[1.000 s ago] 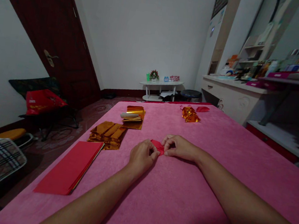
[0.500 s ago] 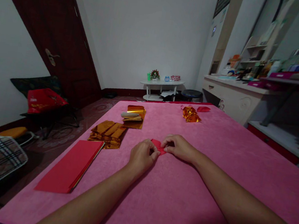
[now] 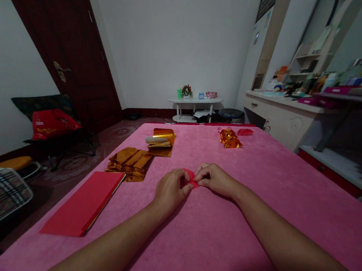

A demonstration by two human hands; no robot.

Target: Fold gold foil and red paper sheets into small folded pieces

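A small red paper piece (image 3: 191,177) is on the pink-covered table, between my two hands. My left hand (image 3: 173,189) pinches its left side with bent fingers. From the right, my right hand (image 3: 212,178) grips the paper's other side between thumb and fingers. The fingertips hide part of the paper. To the left of my left hand lies a stack of folded gold paper (image 3: 130,164). Nearer the table's left edge is a stack of flat red paper (image 3: 85,205).
Behind the folded stack, gold sheets (image 3: 161,150) lie under a pale rounded object (image 3: 156,141). Crumpled gold pieces (image 3: 230,139) and a red piece (image 3: 245,132) are at the far end of the pink table (image 3: 255,232). A white dresser (image 3: 282,117) stands at the right.
Both hands stay on the red paper, with only slight finger movement. The camera view has shifted very slightly.
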